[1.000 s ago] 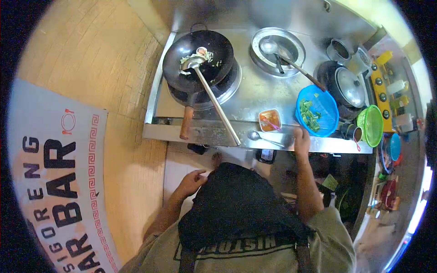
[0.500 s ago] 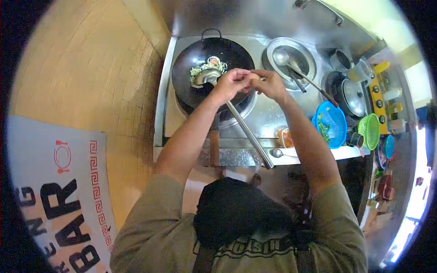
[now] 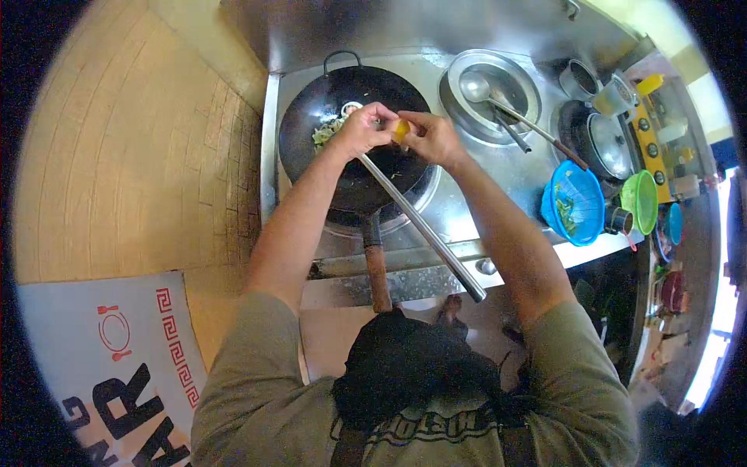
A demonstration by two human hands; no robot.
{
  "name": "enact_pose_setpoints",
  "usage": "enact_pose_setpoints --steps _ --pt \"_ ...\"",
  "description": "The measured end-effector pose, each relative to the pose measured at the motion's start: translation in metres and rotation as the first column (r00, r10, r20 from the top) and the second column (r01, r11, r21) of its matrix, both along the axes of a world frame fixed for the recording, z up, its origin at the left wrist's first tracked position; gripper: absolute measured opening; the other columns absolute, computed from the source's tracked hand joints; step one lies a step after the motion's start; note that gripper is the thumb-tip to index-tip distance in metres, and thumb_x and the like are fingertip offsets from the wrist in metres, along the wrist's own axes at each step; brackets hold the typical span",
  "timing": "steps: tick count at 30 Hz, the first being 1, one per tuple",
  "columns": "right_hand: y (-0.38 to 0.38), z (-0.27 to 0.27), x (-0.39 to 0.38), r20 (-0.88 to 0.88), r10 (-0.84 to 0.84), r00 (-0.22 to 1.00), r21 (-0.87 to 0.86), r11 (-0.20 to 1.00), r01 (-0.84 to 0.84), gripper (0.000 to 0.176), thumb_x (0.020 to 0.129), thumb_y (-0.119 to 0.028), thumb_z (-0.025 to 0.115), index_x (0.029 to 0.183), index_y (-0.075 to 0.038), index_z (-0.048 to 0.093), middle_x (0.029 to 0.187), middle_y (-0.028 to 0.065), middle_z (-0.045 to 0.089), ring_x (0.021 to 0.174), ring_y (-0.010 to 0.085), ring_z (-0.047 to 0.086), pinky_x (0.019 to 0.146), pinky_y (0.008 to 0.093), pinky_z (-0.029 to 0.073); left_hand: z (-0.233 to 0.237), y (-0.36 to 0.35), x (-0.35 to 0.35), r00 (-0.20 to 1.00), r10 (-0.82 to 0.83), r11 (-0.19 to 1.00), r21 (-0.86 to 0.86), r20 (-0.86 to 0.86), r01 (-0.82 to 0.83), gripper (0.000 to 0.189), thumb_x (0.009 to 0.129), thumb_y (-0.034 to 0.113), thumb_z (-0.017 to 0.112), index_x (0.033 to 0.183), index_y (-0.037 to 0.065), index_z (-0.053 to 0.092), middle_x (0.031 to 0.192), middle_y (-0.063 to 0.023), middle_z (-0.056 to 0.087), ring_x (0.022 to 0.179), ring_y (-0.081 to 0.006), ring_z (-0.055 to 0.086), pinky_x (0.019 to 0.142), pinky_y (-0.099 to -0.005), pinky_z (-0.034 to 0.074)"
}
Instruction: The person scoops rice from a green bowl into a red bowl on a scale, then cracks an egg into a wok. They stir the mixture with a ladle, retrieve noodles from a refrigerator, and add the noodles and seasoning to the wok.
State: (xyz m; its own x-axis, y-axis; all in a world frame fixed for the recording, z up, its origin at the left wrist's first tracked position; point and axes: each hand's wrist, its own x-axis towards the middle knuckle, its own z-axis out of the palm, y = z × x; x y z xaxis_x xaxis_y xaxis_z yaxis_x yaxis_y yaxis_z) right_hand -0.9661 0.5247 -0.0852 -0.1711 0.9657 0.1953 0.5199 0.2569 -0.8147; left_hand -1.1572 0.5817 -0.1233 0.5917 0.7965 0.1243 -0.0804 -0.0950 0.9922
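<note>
Above the black wok (image 3: 307, 117), my left hand (image 3: 362, 131) and my right hand (image 3: 437, 140) meet with fingertips pinched on a cracked egg (image 3: 400, 131). Yellow yolk shows between them. Shredded vegetables (image 3: 325, 134) lie in the wok, partly covered by my left hand. A ladle (image 3: 424, 226) rests across the wok, its long steel handle slanting out toward me; its bowl is hidden beneath my left hand. The wok's wooden handle (image 3: 377, 268) points at me.
Right of the wok stands a metal basin (image 3: 454, 105) with another ladle (image 3: 476, 86) in it. Farther right are a blue basket (image 3: 587, 194) with greens, a green basket (image 3: 644, 204) and a lidded pot (image 3: 608, 144). A steel wall (image 3: 389, 31) rises behind.
The egg between my hands has been broken open, and yolk now shows. Both hands have shifted slightly left over the wok. The camera view has tilted a little.
</note>
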Motion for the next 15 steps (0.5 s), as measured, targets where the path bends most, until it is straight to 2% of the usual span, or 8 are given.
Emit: enact_pose_setpoints --steps 2,3,5,6,7,9,13,15 --pt "0.001 -0.004 0.004 0.046 0.04 0.998 0.121 0.992 -0.045 0.037 0.073 -0.015 0.067 0.109 -0.007 0.063 0.1 0.014 0.065 0.087 0.0262 0.065 0.075 0.0341 0.052 0.004 -0.001 -0.003 0.998 -0.008 1.0 0.022 -0.059 0.01 0.025 0.074 0.0 0.064 0.098 0.001 0.056 0.09 -0.0065 0.062 0.081 -0.0128 0.061 0.07 -0.0267 0.051" --pt "0.003 -0.007 0.005 0.103 0.072 0.992 0.209 0.974 -0.092 0.039 0.072 -0.013 0.067 0.11 -0.008 0.062 0.104 0.0138 0.064 0.09 0.0278 0.065 0.076 0.0353 0.052 0.015 -0.006 -0.003 0.983 0.019 0.979 0.201 -0.185 0.019 0.024 0.074 -0.001 0.063 0.098 0.001 0.057 0.092 -0.0071 0.062 0.083 -0.0147 0.061 0.073 -0.0276 0.051" --pt "0.003 -0.007 0.008 0.186 0.088 0.979 0.304 0.942 -0.142 0.042 0.071 -0.01 0.066 0.112 -0.009 0.058 0.111 0.0131 0.061 0.095 0.0305 0.063 0.079 0.0377 0.052 0.041 -0.013 -0.002 0.906 0.143 0.841 0.531 -0.398 0.1 0.023 0.074 -0.002 0.061 0.097 0.001 0.058 0.097 -0.0085 0.063 0.088 -0.0186 0.062 0.08 -0.0292 0.049" --pt "0.001 -0.006 0.009 0.209 0.076 0.975 0.313 0.939 -0.14 0.043 0.071 -0.01 0.065 0.113 -0.009 0.057 0.114 0.0126 0.06 0.096 0.0317 0.062 0.08 0.0389 0.051 0.053 -0.016 -0.001 0.864 0.206 0.728 0.662 -0.46 0.179 0.025 0.074 -0.001 0.06 0.099 0.002 0.06 0.105 -0.0117 0.062 0.096 -0.0275 0.061 0.085 -0.0332 0.048" --pt "-0.001 -0.004 0.009 0.231 0.062 0.971 0.322 0.937 -0.137 0.044 0.072 -0.009 0.064 0.114 -0.01 0.055 0.116 0.0122 0.059 0.098 0.0328 0.061 0.081 0.0401 0.051 0.057 -0.015 -0.001 0.86 0.216 0.647 0.728 -0.462 0.229 0.025 0.075 0.0 0.06 0.1 0.003 0.06 0.107 -0.0124 0.061 0.099 -0.0291 0.06 0.087 -0.0348 0.047" --pt "-0.003 0.004 0.009 0.264 0.035 0.964 0.406 0.902 -0.144 0.043 0.073 -0.008 0.061 0.116 -0.011 0.054 0.119 0.0129 0.058 0.1 0.0334 0.06 0.082 0.0409 0.051 0.069 -0.017 -0.004 0.852 0.236 0.463 0.825 -0.467 0.323 0.026 0.076 0.002 0.059 0.101 0.004 0.061 0.11 -0.0139 0.06 0.104 -0.0323 0.057 0.091 -0.0381 0.046" --pt "-0.005 0.016 0.013 0.3 0.018 0.954 0.518 0.836 -0.179 0.04 0.076 -0.006 0.057 0.115 -0.011 0.054 0.122 0.0132 0.056 0.102 0.0347 0.059 0.082 0.0416 0.05 0.103 -0.035 -0.006 0.69 0.363 0.388 0.774 -0.627 0.5 0.031 0.078 0.006 0.058 0.109 0.006 0.058 0.121 -0.0135 0.056 0.113 -0.0322 0.052 0.098 -0.0388 0.042" --pt "-0.012 0.035 0.015 0.3 0.069 0.951 0.605 0.758 -0.246 0.038 0.079 -0.009 0.057 0.117 -0.01 0.052 0.118 0.0128 0.059 0.094 0.0329 0.062 0.078 0.0407 0.053 0.11 -0.046 -0.005 0.735 0.449 0.268 0.861 -0.508 0.432 0.022 0.082 0.009 0.051 0.103 0.01 0.057 0.114 -0.0089 0.057 0.104 -0.0297 0.055 0.087 -0.038 0.047"
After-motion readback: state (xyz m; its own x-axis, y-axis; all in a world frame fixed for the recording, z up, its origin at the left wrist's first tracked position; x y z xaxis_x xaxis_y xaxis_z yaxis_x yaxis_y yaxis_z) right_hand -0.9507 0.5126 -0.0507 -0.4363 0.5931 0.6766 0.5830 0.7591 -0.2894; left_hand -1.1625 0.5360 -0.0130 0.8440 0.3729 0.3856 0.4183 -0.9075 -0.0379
